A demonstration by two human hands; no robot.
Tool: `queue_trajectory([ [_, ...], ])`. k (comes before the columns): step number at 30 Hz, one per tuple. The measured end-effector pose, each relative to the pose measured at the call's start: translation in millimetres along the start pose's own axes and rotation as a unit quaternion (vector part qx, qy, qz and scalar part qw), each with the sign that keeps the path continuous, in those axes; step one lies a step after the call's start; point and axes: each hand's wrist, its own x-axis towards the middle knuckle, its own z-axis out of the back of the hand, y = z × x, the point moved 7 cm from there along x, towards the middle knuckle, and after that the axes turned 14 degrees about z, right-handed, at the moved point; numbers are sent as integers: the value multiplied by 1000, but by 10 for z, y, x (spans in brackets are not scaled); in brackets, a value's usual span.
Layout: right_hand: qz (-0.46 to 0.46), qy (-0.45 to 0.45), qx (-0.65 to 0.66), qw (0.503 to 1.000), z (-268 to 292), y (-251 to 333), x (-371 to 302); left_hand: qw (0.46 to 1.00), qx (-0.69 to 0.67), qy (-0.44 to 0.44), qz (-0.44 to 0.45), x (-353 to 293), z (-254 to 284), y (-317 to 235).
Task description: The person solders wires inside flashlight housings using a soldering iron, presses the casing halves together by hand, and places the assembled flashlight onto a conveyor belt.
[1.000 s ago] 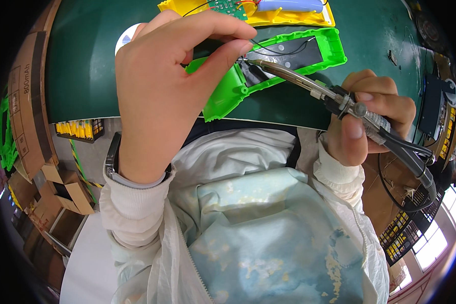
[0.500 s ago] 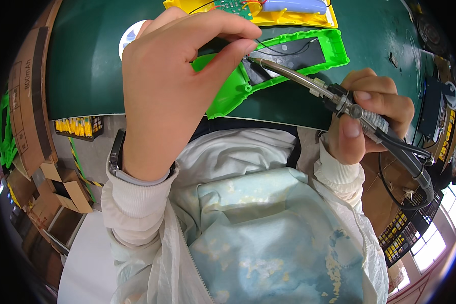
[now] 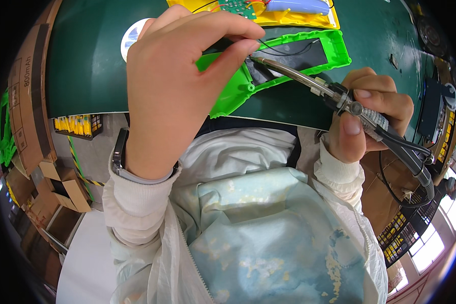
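Observation:
My left hand (image 3: 169,83) has thumb and index finger pinched on a thin black wire (image 3: 274,49) over a bright green plastic shell (image 3: 231,100). Set into the shell is a flat black panel (image 3: 309,57), which the wire crosses. A soldering iron (image 3: 300,77) with a metal shaft, clamp fittings and black cables is gripped in my right hand (image 3: 380,104). Its tip reaches the panel's left end, just below my left fingertips. Whether the tip touches the wire's end is too small to tell.
Beyond the green shell lies a yellow shell (image 3: 296,20) with a green circuit board (image 3: 238,8) and a blue cylindrical battery (image 3: 299,6). A round white piece (image 3: 131,39) is partly behind my left hand. Cardboard boxes (image 3: 31,96) stand left; a black crate (image 3: 408,228) is lower right.
My left hand and the green shell have shifted slightly to the right in the view. The wire is still pinched, and the iron's tip remains at the same end of the panel.

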Motion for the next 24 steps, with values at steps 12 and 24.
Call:
queue_trajectory([
  [12, 8, -13, 6, 1000, -4, 6, -1, 999, 19, 8, -33, -11, 9, -63],
  [24, 4, -9, 6, 1000, 5, 5, -12, 999, -35, -8, -40, -25, 25, -60],
])
